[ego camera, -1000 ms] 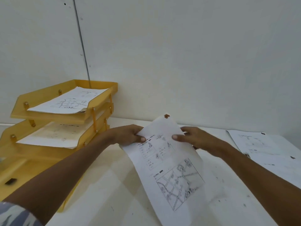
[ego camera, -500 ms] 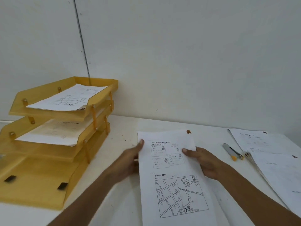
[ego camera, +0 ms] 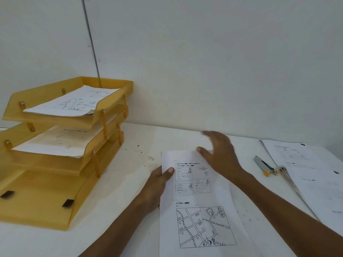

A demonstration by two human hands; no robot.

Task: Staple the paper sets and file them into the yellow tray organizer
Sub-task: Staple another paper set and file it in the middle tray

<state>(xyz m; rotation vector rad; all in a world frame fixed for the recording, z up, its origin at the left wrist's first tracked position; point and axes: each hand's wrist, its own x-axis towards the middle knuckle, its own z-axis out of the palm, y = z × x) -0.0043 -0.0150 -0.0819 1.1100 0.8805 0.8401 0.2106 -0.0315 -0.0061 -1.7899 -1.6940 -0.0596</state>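
Paper set with a printed map lies flat on the white table, its left edge pinched by the left hand, thumb on top, while the right hand hangs spread and empty over its top right corner, blurred. Left of that grip stands the yellow tray organizer, papers already in its upper two tiers. Right of the open hand lie a stapler and more loose sheets; nothing stands between.

organizer left | worksheet centre | stapler – paper stack right
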